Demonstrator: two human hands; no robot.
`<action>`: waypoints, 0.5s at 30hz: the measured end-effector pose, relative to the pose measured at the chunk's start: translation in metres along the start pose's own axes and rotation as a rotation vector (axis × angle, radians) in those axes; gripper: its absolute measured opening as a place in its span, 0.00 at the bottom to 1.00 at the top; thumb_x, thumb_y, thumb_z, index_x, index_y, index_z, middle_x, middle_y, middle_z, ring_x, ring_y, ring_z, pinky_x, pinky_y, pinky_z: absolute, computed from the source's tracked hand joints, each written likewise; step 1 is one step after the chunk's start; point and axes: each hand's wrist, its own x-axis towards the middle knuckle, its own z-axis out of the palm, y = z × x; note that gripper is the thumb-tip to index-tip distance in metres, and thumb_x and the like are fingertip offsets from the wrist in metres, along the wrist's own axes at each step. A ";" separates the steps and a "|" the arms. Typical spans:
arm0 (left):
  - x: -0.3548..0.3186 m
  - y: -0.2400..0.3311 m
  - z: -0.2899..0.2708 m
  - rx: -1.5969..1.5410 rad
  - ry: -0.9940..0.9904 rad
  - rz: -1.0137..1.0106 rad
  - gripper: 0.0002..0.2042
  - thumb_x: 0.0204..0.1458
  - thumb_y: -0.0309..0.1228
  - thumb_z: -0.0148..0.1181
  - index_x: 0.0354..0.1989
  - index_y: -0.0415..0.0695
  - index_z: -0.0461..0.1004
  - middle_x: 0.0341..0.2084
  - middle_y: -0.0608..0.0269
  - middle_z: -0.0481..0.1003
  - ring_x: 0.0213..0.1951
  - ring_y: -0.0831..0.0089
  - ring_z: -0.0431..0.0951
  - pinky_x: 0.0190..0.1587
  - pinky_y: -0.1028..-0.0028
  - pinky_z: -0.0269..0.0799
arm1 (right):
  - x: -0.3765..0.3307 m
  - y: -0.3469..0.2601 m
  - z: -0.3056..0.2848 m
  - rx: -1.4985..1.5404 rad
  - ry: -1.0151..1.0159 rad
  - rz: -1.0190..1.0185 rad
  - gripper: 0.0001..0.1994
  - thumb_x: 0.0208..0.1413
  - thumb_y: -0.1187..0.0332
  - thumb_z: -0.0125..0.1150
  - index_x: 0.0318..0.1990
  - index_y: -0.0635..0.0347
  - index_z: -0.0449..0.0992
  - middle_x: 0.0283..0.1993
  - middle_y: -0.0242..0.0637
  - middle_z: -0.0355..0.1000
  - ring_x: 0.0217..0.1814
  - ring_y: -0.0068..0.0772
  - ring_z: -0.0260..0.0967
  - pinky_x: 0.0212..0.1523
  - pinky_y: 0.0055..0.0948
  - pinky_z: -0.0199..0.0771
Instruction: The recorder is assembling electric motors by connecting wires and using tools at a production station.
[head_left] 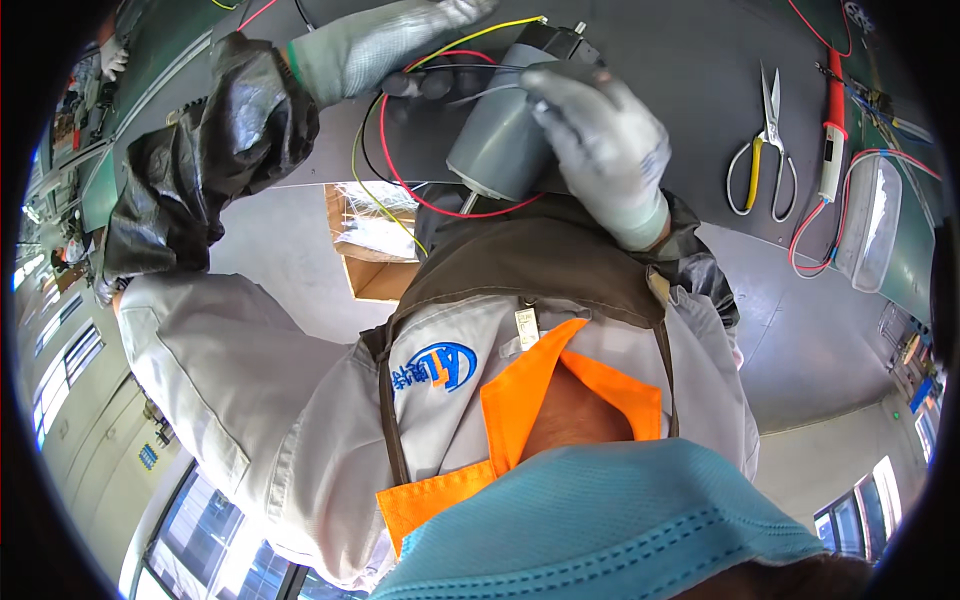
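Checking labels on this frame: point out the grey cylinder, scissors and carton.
Grey cylinder (502, 140): head view, middle of its curved side.
Scissors (769, 134): head view, around the pivot.
Carton (381, 280): head view, brown side wall.

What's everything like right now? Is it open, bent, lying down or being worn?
Grey cylinder: slanted in the picture, shaft end toward the person
Left hand: gloved, near the cylinder, grip unclear
Right hand: gloved, fingers bent over the cylinder, grip unclear
Red wire: curved in a loop
Scissors: lying down, blades slightly apart
Red-and-white tool: lying down, cable attached
Cardboard box: open, things inside
Blue mask: worn
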 end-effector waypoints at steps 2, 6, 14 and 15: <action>0.040 0.050 -0.014 -0.734 -0.166 -1.404 0.33 0.67 0.59 0.41 0.69 0.44 0.64 0.48 0.66 0.72 0.38 0.81 0.73 0.33 0.79 0.76 | 0.002 -0.004 0.005 -0.087 -0.030 -0.057 0.16 0.46 0.72 0.66 0.46 0.50 0.80 0.41 0.34 0.79 0.36 0.37 0.77 0.36 0.32 0.79; 0.010 0.044 0.009 -0.682 -0.124 -1.006 0.25 0.70 0.48 0.42 0.62 0.41 0.71 0.24 0.71 0.71 0.27 0.80 0.72 0.28 0.76 0.73 | 0.010 -0.010 0.007 -0.178 -0.088 -0.148 0.18 0.43 0.71 0.66 0.45 0.50 0.80 0.44 0.30 0.76 0.40 0.34 0.76 0.35 0.32 0.78; 0.024 0.014 0.061 -0.108 0.118 -1.109 0.17 0.64 0.43 0.52 0.46 0.40 0.78 0.30 0.57 0.80 0.30 0.70 0.80 0.37 0.70 0.78 | 0.018 -0.003 -0.006 0.020 -0.152 0.046 0.16 0.48 0.75 0.65 0.46 0.51 0.81 0.44 0.32 0.78 0.40 0.39 0.77 0.37 0.31 0.80; 0.034 0.023 0.057 -0.224 0.176 -1.157 0.15 0.62 0.38 0.55 0.47 0.39 0.78 0.33 0.54 0.81 0.32 0.69 0.82 0.39 0.70 0.78 | 0.017 0.001 -0.009 0.012 -0.147 0.056 0.16 0.48 0.75 0.65 0.46 0.51 0.81 0.44 0.32 0.78 0.40 0.39 0.77 0.37 0.31 0.80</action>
